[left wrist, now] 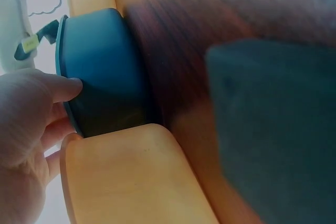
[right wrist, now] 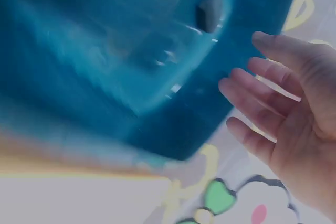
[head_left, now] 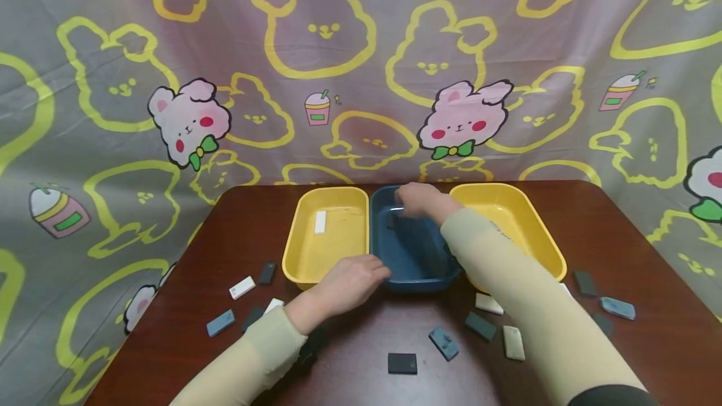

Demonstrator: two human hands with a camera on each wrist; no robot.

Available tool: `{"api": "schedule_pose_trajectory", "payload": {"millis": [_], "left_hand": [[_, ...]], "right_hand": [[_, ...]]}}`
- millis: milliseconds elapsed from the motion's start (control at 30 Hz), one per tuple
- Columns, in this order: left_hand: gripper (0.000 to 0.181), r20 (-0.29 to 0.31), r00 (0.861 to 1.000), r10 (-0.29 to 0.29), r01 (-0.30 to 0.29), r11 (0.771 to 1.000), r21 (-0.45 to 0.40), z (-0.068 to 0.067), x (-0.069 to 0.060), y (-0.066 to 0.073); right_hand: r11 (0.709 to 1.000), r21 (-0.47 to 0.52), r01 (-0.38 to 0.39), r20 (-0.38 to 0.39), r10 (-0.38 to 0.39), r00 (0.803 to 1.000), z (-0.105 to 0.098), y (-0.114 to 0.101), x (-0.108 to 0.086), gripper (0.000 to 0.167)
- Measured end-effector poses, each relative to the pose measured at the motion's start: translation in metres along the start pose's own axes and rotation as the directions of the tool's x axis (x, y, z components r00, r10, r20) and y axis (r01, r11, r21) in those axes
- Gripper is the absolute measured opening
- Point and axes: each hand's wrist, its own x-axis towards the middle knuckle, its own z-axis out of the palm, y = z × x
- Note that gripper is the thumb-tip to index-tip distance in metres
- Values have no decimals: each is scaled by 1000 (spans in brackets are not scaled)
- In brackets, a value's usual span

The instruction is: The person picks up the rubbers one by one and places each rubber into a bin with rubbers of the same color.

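Head view: three trays stand side by side on the worktop (head_left: 361,356), with a blue tray (head_left: 423,283) between a left yellow tray (head_left: 338,259) and a right yellow tray (head_left: 527,215), the last partly hidden by a sleeve. The left hand (head_left: 351,282) lies at the near left corner of the blue tray. The right hand (head_left: 420,199) is over the far end of the same tray; its finger posture cannot be told from this angle. One white block (head_left: 319,222) lies inside the left yellow tray. Further blocks are scattered over the worktop, among them a black block (head_left: 402,363), a blue block (head_left: 444,343) and a beige block (head_left: 514,343). A printed curtain (head_left: 350,17) forms the background.

Left wrist view: the left hand pinches the rim of the blue tray, the thumb (left wrist: 67,88) against the outer wall and the other fingers behind the rim. The left yellow tray adjoins below. A blurred dark green block (left wrist: 278,129) occupies the right side.

Right wrist view: the right hand's fingers (right wrist: 252,103) are parted and relaxed, holding nothing, the tips overlapping the blue tray's edge. A dark block (right wrist: 209,13) shows inside that tray, beyond the fingertips and apart from them, near the wall; whether it rests on the tray's floor cannot be told.
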Motion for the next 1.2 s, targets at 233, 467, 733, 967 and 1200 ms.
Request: {"api": "schedule_pose_trajectory", "payload": {"millis": [233,467,733,967,1200], "left_hand": [[9,10,1000,-15,15,1000,-2,-2,0,2],[10,26,999,-21,21,1000,5,0,-1,2],[10,33,999,-34,34,999,5,-1,0,2],[12,65,996,-55,55,998,5,-2,0,3],[12,51,998,-46,46,999,7,-3,0,3]], "right_hand": [[974,-92,206,-120,-216,969,-43,-23,-65,37],[891,-194,412,-234,-449,862,-32,-20,-95,35],[788,-310,533,-280,-611,741,-16,-37,-147,32],[623,-340,704,-300,-782,546,17,-54,-176,19],[530,-222,818,-163,-847,505,57,-72,-185,27]]}}
